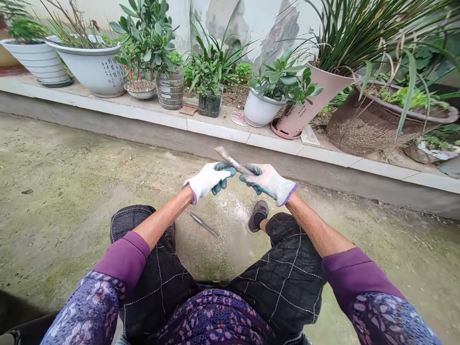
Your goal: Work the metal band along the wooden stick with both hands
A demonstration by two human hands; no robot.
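Tapered metal bar (232,160), possibly a chisel, is gripped by left hand (208,179) and right hand (268,183), rubber-coated glove fingers (223,178) curled shut around it; steel rod (203,224) lies on concrete (72,215) below.

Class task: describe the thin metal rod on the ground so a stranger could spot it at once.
From the concrete ledge of potted plants, come down to the person's dark quilted trousers. Between the knees, below the gloved hands, a thin metal rod lies aslant on the ground. Unlike the metal bar held above it, it lies alone.
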